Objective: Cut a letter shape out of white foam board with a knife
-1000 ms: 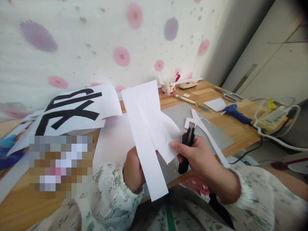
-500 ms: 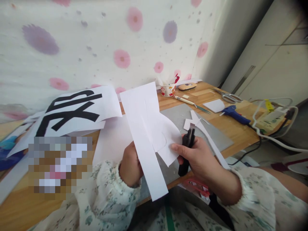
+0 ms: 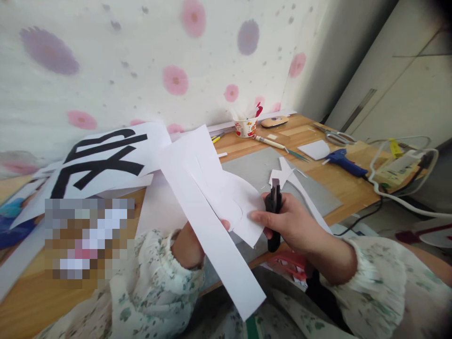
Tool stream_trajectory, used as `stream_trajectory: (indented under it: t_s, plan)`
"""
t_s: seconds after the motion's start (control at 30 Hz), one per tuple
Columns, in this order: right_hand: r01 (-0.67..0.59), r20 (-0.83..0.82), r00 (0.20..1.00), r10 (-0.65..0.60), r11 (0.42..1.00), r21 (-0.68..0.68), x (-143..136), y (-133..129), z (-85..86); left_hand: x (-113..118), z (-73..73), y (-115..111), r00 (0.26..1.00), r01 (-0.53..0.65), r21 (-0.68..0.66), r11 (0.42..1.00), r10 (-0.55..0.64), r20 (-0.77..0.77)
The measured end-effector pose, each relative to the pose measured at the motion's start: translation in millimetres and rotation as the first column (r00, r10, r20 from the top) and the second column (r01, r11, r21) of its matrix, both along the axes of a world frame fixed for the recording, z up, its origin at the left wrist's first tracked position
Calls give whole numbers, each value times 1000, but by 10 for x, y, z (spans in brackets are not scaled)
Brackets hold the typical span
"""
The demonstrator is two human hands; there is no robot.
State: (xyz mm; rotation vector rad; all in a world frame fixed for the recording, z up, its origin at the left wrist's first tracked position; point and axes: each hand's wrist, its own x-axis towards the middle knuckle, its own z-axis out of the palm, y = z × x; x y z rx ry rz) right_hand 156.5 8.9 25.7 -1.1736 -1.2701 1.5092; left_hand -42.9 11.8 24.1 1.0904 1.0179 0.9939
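Note:
A white paper piece (image 3: 208, 188), with slits and a thin curved line on it, is held up between my two hands. My left hand (image 3: 190, 242) is behind it, mostly hidden, with one fingertip showing through the paper's slit. My right hand (image 3: 293, 223) pinches the paper's right edge with the thumb and also grips a black utility knife (image 3: 274, 207), its tip pointing up and away. Below lies a grey cutting mat (image 3: 318, 193) with white paper scraps (image 3: 280, 178) on it.
Paper with black lettering (image 3: 106, 160) lies at the left. Further back are a paper cup (image 3: 246, 127), a mouse (image 3: 274, 122), a pen (image 3: 270, 142) and scissors (image 3: 337, 136). A blue glue gun (image 3: 346, 163) and white cables (image 3: 406, 197) sit at the right.
The paper has tilted, its top going left and its lower strip going right. A left fingertip now shows through the slit. The knife has turned more upright in my right hand.

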Motion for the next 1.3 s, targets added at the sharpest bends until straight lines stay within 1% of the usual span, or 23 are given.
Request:
stream_trajectory:
  t_s: [0.07, 0.1, 0.2, 0.37, 0.43, 0.53, 0.6, 0.67, 0.77, 0.97, 1.17, 1.3]
  plan:
    - [-30, -14, 999, 31, 999, 10, 21, 13, -16, 7, 38, 12, 999, 43, 9, 999, -43, -7]
    - [-45, -14, 999, 46, 999, 13, 29, 17, -24, 6, 43, 17, 999, 47, 11, 999, -47, -16]
    - [-76, -8, 997, 76, 997, 10, 41, 28, -39, -13, 12, 24, 999, 22, 22, 1000, -21, -32]
    - [-98, 1, 995, 98, 995, 13, 13, 51, -45, -34, -63, 14, 1000, -20, 21, 1000, 20, 1]
    - [-86, 10, 996, 85, 996, 22, -7, 60, -46, -14, -77, 6, 999, 1, 25, 1000, -2, 52]
    - [-69, 24, 997, 68, 997, 42, -35, 66, -45, 38, -83, -7, 976, 71, 16, 997, -72, 206]
    - [-75, 28, 997, 73, 996, 52, -46, 65, -43, 65, -84, -11, 955, 85, -7, 996, -80, 285]
    - [-81, 44, 996, 78, 995, 66, -52, 62, -42, 76, -89, -6, 939, 99, -38, 994, -81, 333]
    - [-78, 68, 995, 73, 994, 71, -57, 59, -45, 69, -107, 12, 917, 149, -64, 987, -114, 381]
    - [-61, 85, 995, 57, 997, 41, -75, 52, -37, 57, -144, 42, 889, 209, -65, 976, -162, 427]
    - [-31, 77, 997, 30, 999, 10, -94, 41, -54, 46, -162, 43, 878, 248, -86, 965, -187, 441]
    - [-22, 87, 996, 21, 1000, 6, -80, 39, -72, 54, -186, 20, 896, 236, -76, 969, -187, 403]
